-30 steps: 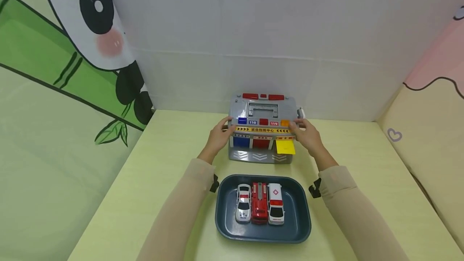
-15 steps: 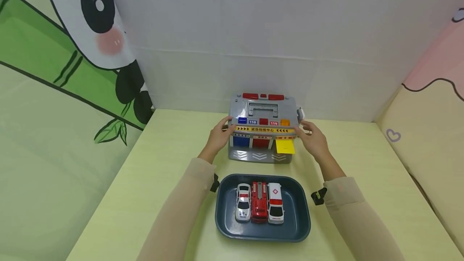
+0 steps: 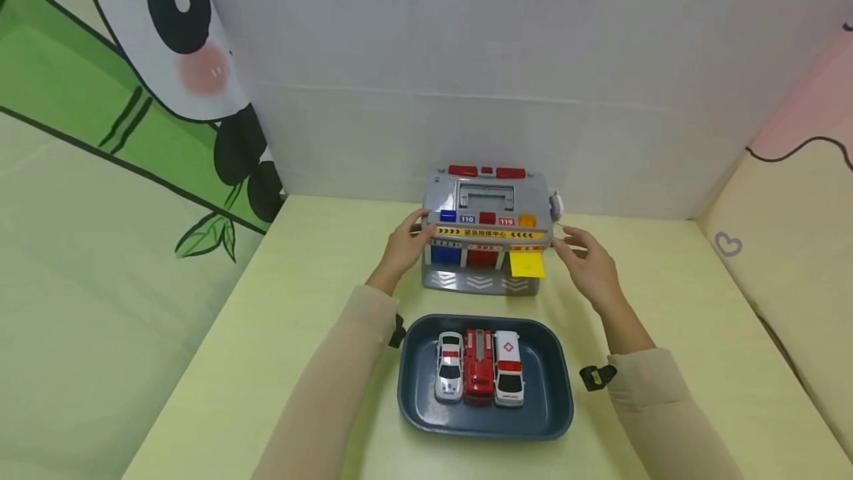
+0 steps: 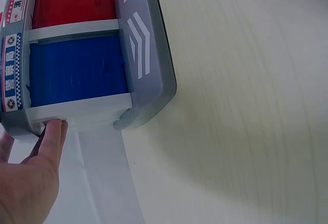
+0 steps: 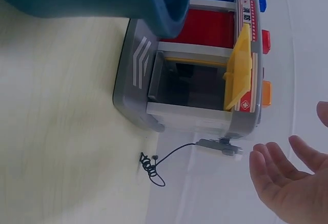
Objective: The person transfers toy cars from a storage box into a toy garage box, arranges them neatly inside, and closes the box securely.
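Note:
A grey toy garage [image 3: 485, 232] stands at the back of the table. Its yellow door [image 5: 239, 73] is swung up, baring a dark bay, while the blue door [image 4: 77, 71] and red door [image 5: 207, 28] are down. My left hand [image 3: 403, 249] holds the left edge of the roof, thumb in front and fingers behind. Off the garage's right side is my right hand [image 3: 591, 270], fingers loosely bent, nothing in them. A tray [image 3: 485, 430] nearer me carries a police car [image 3: 449, 369], a red fire truck [image 3: 478, 370] and an ambulance [image 3: 509, 370] side by side.
A coiled black cord [image 5: 149, 168] trails from a small grey piece [image 5: 219, 145] on the garage's right side. A white knob-like part [image 3: 556, 206] sticks out there too. Behind the pale table [image 3: 320, 243] rises a white cloth wall [image 3: 493, 58], with printed cloth at both sides.
My right hand has let go of the garage's right roof corner and drawn back to the right and toward me. The left hand keeps its hold.

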Available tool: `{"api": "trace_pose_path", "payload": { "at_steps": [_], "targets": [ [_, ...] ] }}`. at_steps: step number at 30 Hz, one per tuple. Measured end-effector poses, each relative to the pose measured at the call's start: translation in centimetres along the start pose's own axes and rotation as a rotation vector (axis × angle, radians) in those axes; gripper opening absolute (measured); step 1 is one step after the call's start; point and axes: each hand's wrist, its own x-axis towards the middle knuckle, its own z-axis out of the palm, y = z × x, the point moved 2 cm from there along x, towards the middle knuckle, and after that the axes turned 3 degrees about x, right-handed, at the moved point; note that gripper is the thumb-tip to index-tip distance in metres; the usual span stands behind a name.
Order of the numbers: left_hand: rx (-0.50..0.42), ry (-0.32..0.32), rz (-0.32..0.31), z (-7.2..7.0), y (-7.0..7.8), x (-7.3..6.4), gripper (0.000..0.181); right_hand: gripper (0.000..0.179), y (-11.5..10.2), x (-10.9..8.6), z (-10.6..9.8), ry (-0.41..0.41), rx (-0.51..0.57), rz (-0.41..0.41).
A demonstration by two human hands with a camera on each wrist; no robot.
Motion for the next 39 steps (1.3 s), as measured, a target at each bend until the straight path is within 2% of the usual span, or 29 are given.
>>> {"api": "trace_pose_path", "payload": {
  "at_steps": [6,21,29,39],
  "targets": [
    [0.007,0.011,0.001,-0.1,0.5,0.3,0.051,0.060,-0.4,-1.1,-0.3,-0.006,-0.004,-0.041],
    [0.004,0.021,0.003,-0.2,1.1,1.0,0.051,0.055,-0.8,-3.6,-0.2,-0.073,-0.069,-0.046],
    [-0.003,0.021,-0.014,-0.1,0.6,0.8,0.051,0.053,-0.6,-5.3,0.7,-0.138,-0.102,-0.060],
    [-0.007,0.014,-0.020,0.5,0.2,0.6,0.052,0.050,0.0,-7.6,2.1,-0.240,-0.119,-0.035]
  ]
}}
